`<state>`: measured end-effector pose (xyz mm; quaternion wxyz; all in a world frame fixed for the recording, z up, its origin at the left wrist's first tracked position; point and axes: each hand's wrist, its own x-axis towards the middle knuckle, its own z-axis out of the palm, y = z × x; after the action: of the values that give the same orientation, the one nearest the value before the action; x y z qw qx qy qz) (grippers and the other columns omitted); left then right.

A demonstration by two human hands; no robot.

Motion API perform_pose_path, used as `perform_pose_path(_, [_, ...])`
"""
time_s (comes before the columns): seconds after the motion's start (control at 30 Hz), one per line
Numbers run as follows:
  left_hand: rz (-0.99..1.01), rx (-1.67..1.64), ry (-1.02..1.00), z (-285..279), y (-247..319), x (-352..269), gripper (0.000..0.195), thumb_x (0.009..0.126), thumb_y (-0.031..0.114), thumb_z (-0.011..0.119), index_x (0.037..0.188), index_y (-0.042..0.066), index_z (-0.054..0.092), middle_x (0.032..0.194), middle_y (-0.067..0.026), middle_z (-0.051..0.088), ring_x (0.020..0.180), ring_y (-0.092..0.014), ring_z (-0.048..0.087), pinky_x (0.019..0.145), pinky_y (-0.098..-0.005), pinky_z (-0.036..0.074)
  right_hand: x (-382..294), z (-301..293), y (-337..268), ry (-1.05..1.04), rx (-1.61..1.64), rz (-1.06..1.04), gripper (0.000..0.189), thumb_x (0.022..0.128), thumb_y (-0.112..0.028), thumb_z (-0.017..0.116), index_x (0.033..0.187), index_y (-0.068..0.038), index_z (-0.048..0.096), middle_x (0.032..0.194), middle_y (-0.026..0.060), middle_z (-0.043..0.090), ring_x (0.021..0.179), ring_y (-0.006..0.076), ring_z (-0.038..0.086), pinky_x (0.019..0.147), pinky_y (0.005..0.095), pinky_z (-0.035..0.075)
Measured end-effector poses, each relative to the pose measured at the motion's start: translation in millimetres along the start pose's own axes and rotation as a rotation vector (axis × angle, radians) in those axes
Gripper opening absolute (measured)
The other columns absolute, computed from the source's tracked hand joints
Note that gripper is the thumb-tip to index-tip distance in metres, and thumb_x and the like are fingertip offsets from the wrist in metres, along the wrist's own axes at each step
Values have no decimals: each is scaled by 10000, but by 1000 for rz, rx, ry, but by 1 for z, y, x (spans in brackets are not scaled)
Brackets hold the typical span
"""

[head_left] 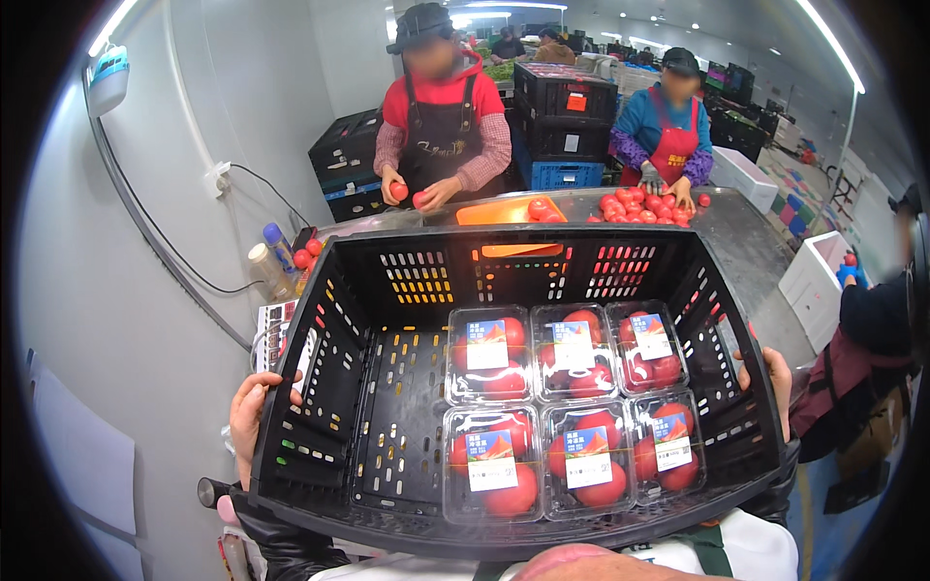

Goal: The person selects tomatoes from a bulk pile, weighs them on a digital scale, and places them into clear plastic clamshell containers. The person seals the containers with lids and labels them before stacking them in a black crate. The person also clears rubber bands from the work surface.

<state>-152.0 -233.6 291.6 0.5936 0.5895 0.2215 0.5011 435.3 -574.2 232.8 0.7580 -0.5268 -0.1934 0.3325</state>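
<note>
A black plastic crate (396, 436) with slotted walls spans the space before my body. My left hand (253, 414) grips its left end at the handle opening, and my right hand (771, 381) holds the right end the same way. Inside, several clear plastic clamshells of tomatoes (508, 494) sit in two rows over the middle and right of the crate floor. Each clamshell bears a printed label (572, 345). The left part of the crate floor shows bare, with its slots visible. Some fingers of both hands are hidden by the crate walls.
Beyond the crate stands a metal table (755, 247) with an orange tray (494, 212) and a heap of tomatoes (639, 207). Two people handle tomatoes across it. At right, another person in blue gloves is beside a white foam box (817, 290). Stacked crates (567, 102) stand behind; a wall (145, 254) runs left.
</note>
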Motion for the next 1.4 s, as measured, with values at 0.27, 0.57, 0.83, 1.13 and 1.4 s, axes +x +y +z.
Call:
perform_pose_path(0.27, [-12, 14, 7, -1, 4, 4, 285, 990, 188, 416, 1104, -45, 535, 1081, -310, 634, 816, -268, 697, 702, -362, 615, 5, 2, -10, -50, -11, 50, 456, 1006, -317, 321, 1024, 8, 641, 566, 22, 521, 444, 115, 465, 431, 249, 395])
perform_pose_path(0.57, [-16, 47, 3, -7, 4, 4, 279, 994, 178, 416, 1087, -57, 534, 1076, -316, 633, 842, -265, 693, 699, -346, 608, 3, 7, -8, -44, -19, 10, 463, 1019, -312, 301, 1035, 16, 627, 570, 20, 515, 455, 118, 478, 443, 236, 403])
perform_pose_path(0.83, [-49, 58, -14, -10, 6, 11, 305, 989, 187, 420, 1103, -69, 541, 1092, -338, 624, 849, -280, 696, 720, -351, 605, -4, 28, -19, 45, 9, 156, 428, 1019, -312, 300, 1004, -20, 612, 570, 14, 493, 453, 137, 512, 446, 265, 455])
perform_pose_path(1.13, [-83, 59, -3, -11, 8, 13, 312, 985, 196, 429, 1108, -68, 540, 1098, -334, 624, 860, -281, 694, 750, -361, 599, 4, 37, -21, -59, 80, 130, 376, 1026, -262, 306, 980, -31, 598, 612, 11, 505, 498, 152, 558, 484, 268, 496])
perform_pose_path(1.4, [-68, 82, 8, -12, 6, 10, 305, 983, 194, 421, 1101, -62, 538, 1147, -333, 607, 879, -272, 683, 759, -354, 583, -2, 48, -23, -7, 35, 119, 367, 1027, -260, 317, 970, -31, 598, 610, 7, 504, 492, 144, 546, 474, 257, 473])
